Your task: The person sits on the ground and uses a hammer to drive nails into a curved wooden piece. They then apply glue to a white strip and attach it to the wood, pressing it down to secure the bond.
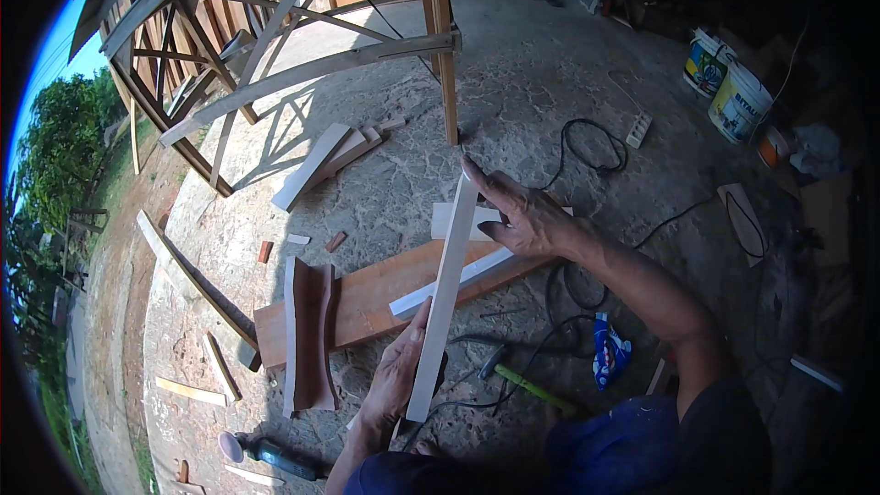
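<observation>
A long, pale wooden board point(445, 302) is held up at a slant in front of me, narrow edge toward me. My left hand point(396, 374) grips its near part from the left side, its fingers partly hidden behind the wood. At the far end, my right hand point(524, 215) has its forefinger over the tip and its thumb close to the side. Below lies a wide brown plank point(367, 298), with a white strip point(412, 301) and a short pale board point(442, 220) on it. A wooden piece with curved edges point(312, 335) stands beside the plank's left end.
A hammer with a green handle point(532, 390) and a blue packet point(607, 353) lie near my legs. A power tool point(280, 458) rests at lower left. Black cable point(660, 236) winds rightward. Wooden offcuts point(316, 165), a timber frame point(302, 82) and buckets point(736, 105) stand farther off.
</observation>
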Action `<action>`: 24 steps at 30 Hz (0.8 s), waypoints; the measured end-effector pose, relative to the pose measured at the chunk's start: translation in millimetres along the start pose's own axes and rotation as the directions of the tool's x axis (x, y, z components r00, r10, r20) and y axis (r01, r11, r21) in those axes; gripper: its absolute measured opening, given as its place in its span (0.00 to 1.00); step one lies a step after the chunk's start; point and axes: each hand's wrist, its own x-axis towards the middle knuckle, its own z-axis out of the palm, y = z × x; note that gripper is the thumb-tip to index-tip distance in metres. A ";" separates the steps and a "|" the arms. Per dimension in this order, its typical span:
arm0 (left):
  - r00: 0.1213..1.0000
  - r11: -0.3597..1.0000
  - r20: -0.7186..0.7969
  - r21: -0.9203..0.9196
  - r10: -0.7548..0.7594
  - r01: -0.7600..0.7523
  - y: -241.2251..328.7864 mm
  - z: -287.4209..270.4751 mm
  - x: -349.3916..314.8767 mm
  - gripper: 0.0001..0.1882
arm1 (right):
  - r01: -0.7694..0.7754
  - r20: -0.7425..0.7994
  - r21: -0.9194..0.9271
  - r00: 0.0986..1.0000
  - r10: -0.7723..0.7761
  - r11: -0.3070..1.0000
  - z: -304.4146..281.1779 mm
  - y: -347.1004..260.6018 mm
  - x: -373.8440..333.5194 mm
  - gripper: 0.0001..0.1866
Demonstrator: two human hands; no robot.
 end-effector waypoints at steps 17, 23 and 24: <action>0.990 0.987 -0.085 0.127 0.110 -0.098 -10.6 4.3 -4.6 0.30 | 0.147 0.044 -0.466 0.989 -0.143 0.873 -3.7 -29.5 -19.6 0.40; 0.988 0.984 -0.076 0.125 0.136 -0.126 -21.0 1.9 -6.5 0.30 | 0.040 0.039 -0.542 0.999 -0.023 0.839 -9.6 -3.8 -10.9 0.44; 0.991 0.990 -0.083 0.099 0.107 -0.099 -23.5 -0.4 -7.6 0.30 | 0.021 0.038 -0.542 0.999 -0.001 0.840 -10.5 -0.5 -9.0 0.44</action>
